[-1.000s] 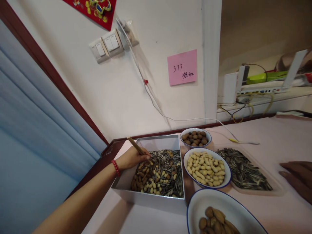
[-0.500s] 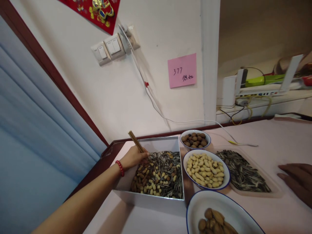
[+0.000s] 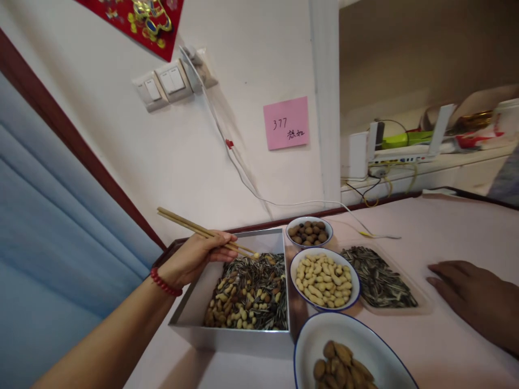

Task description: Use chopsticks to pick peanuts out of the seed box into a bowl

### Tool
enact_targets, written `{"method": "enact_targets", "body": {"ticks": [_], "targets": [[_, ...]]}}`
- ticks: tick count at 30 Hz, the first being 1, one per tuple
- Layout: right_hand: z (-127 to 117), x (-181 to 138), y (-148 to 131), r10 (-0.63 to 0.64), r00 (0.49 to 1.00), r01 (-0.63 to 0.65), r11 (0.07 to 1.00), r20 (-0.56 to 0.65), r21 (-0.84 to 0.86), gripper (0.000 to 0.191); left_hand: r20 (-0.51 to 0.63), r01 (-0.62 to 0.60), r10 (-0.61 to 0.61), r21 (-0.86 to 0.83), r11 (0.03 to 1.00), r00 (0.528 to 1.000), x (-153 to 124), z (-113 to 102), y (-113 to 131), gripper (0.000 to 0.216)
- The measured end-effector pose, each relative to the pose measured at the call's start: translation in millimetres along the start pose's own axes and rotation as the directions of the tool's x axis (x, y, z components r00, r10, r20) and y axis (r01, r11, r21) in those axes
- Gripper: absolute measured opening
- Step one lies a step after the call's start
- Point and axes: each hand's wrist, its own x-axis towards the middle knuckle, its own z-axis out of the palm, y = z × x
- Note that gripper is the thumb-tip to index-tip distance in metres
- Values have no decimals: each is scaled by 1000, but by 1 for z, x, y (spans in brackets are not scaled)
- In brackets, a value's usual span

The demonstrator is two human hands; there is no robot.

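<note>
A pair of wooden chopsticks [image 3: 182, 222] is gripped in my left hand [image 3: 197, 256], which wears a red bead bracelet. At their tips is a small pale peanut [image 3: 256, 255], just above the mix in the box. Below my hand stands the grey-white box [image 3: 239, 339], holding striped sunflower seeds [image 3: 270, 310], peanuts [image 3: 245, 319] and brown nuts [image 3: 217, 310]. My right hand [image 3: 478, 294] lies flat on the table with nothing in it, right of a clear tray [image 3: 421, 306] of sunflower seeds.
Beside the box stand a bowl [image 3: 290, 237] of round brown nuts, a bowl [image 3: 357, 286] of peanuts and a larger bowl [image 3: 389, 346] of long brown nuts. A white cable [image 3: 292, 203] runs down the wall onto the table. Behind is a shelf with a router [image 3: 399, 158].
My left hand has lifted from the seeds and tilted, so the chopsticks now lie flatter, with a peanut at their tips. The view has shifted right, showing more of my right hand.
</note>
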Motion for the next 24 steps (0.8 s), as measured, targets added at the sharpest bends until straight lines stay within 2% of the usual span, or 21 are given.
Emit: {"method": "enact_targets", "body": {"ticks": [3,6,8,11,14,16,18,24], "targets": [[-9,-2,-7,-4,1000,4,1000,13,-13,63,97,-56,58,-22,998,994,-2,28,19,13],[-16,-4,-12,-2,1000,2,1000,23,-23,59,211,-95,100,-32,995,972,-1,67,28,14],[-20,-5,-16,-1,999,2,1000,32,-28,57,292,-103,101,-9,995,951,2,94,27,19],[-27,-5,-23,2,999,0,999,45,-34,57,402,-85,41,92,992,915,5,127,19,23],[-31,-5,-26,2,999,0,999,51,-34,57,471,-85,-9,179,980,882,4,143,11,26],[-32,-5,-26,0,999,1,999,52,-34,56,475,-94,-8,191,977,880,1,141,11,30],[-31,-5,-25,-3,999,5,999,50,-33,57,454,-102,15,168,981,891,-4,130,14,33],[-17,-5,-11,-14,1000,15,1000,22,-26,57,251,-118,77,151,981,965,-19,64,20,31]]}}
